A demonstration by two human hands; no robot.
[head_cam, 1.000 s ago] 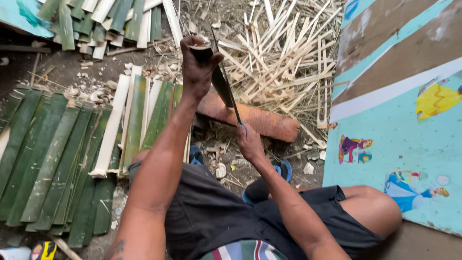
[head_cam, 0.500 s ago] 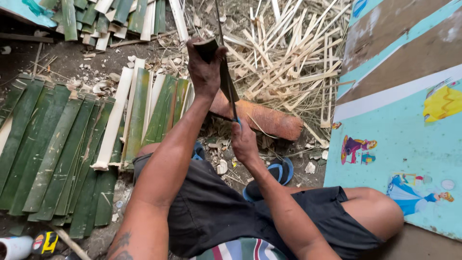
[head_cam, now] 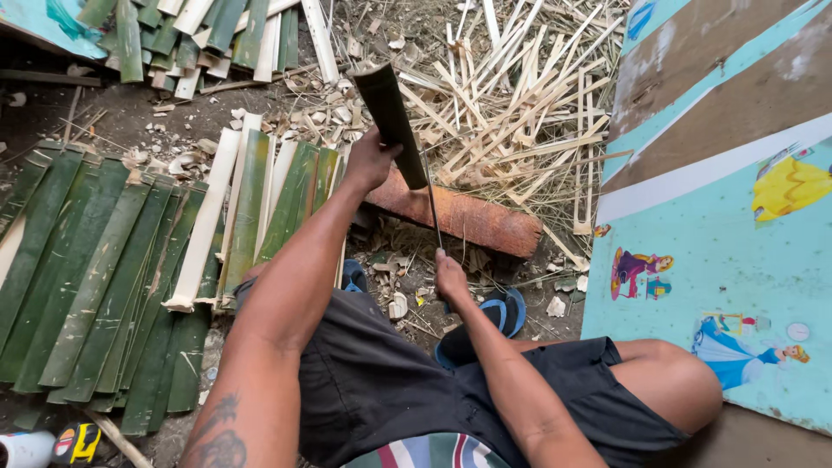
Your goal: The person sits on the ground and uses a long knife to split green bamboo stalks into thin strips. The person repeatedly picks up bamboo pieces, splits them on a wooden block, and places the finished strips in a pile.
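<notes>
At frame centre, the left hand (head_cam: 368,160) is clenched around a dark bamboo piece (head_cam: 392,121) standing on the log (head_cam: 459,217). The right hand (head_cam: 451,277) grips a thin blade (head_cam: 432,204) set against it. Green slats (head_cam: 113,260) lie left.

The person's left hand (head_cam: 368,160) is reaching forward and away from the body, its fingers curling shut in a grip, the back of the hand turning toward the camera. The left arm is stretching out nearly straight, with a dark tattoo showing on the forearm close to the elbow. The right hand (head_cam: 451,277) is sitting lower and nearer the body, closing in a fist with the knuckles facing up. The right arm is bending at the elbow and angling inward across the lap. Both hands are staying well apart.
</notes>
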